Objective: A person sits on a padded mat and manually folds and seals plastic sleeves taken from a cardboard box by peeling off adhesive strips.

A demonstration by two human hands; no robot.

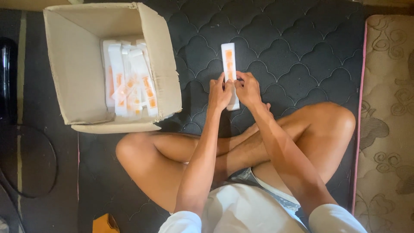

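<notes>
A long narrow white carton with orange print (229, 58) lies on the dark quilted mattress (293, 47) in front of my crossed legs. My left hand (220, 92) and my right hand (247, 88) both grip its near half, fingers pinched on its edges. Its near end pokes out below my hands. An open cardboard box (77, 73) to the left holds several more white and orange cartons (129, 80) stacked on end.
A beige patterned mat (386, 116) with a pink edge runs along the right. A black cable loop (30, 162) and a dark object lie on the floor at left. A yellow item (105, 224) sits at the bottom left.
</notes>
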